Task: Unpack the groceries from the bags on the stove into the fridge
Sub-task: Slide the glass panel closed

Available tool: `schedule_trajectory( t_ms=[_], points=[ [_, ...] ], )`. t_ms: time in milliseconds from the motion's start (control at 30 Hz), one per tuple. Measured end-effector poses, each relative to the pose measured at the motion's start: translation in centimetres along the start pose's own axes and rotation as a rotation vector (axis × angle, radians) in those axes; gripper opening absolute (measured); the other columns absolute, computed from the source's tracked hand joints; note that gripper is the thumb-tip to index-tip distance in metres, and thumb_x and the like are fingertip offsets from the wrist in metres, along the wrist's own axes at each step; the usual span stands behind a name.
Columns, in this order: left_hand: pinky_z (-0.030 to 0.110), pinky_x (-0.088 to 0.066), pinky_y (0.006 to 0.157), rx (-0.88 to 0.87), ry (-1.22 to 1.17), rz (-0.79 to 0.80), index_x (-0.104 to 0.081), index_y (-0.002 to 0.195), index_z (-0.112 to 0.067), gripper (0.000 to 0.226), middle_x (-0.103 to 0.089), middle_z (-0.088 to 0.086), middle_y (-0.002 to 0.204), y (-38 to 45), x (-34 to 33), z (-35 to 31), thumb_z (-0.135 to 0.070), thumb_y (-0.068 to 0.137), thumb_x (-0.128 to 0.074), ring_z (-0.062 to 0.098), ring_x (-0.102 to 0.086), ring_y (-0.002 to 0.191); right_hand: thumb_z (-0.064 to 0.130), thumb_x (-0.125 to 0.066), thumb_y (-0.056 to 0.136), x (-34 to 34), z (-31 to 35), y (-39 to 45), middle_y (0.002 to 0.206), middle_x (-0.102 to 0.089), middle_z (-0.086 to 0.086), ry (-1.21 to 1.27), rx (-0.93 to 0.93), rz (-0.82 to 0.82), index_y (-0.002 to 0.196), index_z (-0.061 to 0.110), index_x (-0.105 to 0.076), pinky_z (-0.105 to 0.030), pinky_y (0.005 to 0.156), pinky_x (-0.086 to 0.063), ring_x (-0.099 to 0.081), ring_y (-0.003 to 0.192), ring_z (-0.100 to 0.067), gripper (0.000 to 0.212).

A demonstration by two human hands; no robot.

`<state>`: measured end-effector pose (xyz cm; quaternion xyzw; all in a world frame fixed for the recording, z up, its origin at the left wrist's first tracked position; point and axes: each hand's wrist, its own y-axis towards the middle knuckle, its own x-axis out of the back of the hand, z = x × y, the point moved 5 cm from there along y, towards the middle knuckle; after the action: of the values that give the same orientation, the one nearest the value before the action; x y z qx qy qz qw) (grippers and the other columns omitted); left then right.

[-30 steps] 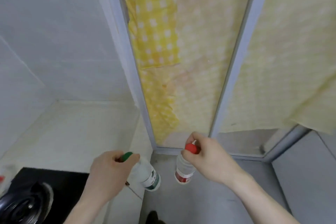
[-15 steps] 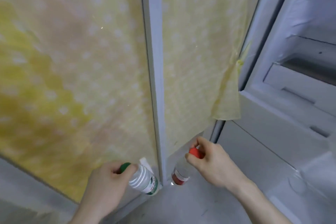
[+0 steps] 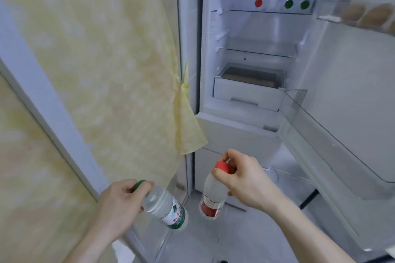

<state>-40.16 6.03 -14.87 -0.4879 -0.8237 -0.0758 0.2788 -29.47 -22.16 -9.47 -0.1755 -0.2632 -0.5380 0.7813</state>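
Gripping bottles point(image 3: 164, 207) before open fridge point(image 3: 252, 53)

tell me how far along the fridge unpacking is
Partly done, it seems: the fridge door is open, and one red and two green bottle caps already show on the upper glass shelf. In hand: the left hand grips a green-capped clear water bottle, the right hand a red-capped clear water bottle. Both still need shelving. The bags are out of view.
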Motion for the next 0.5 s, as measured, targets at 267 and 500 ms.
schedule_trajectory(
  t_ms=[267,500],
  points=[
    [0.048,-0.064,0.079,-0.059,-0.023,0.066,-0.066,0.074,-0.001,0.060,-0.049,0.005,0.060,8.3,-6.0,-8.0,-0.061,0.064,-0.063,0.014,-0.061,0.057,0.044,-0.068,0.081,6.2,-3.0,7.7,0.077,-0.067,-0.006,-0.024,0.001,-0.052,0.084,0.025,-0.063,-0.050,0.066,-0.059,-0.060,0.070,-0.025,0.020],
    [0.047,-0.064,0.080,-0.092,-0.105,0.040,-0.070,0.076,-0.002,0.059,-0.064,0.023,0.084,15.0,-9.7,-15.1,-0.060,0.064,-0.066,0.023,-0.072,0.075,0.041,-0.070,0.082,10.7,-5.3,14.2,0.077,-0.068,-0.004,0.084,-0.033,-0.155,0.084,0.028,-0.063,-0.054,0.068,-0.059,-0.061,0.073,-0.029,0.015]
  ],
)
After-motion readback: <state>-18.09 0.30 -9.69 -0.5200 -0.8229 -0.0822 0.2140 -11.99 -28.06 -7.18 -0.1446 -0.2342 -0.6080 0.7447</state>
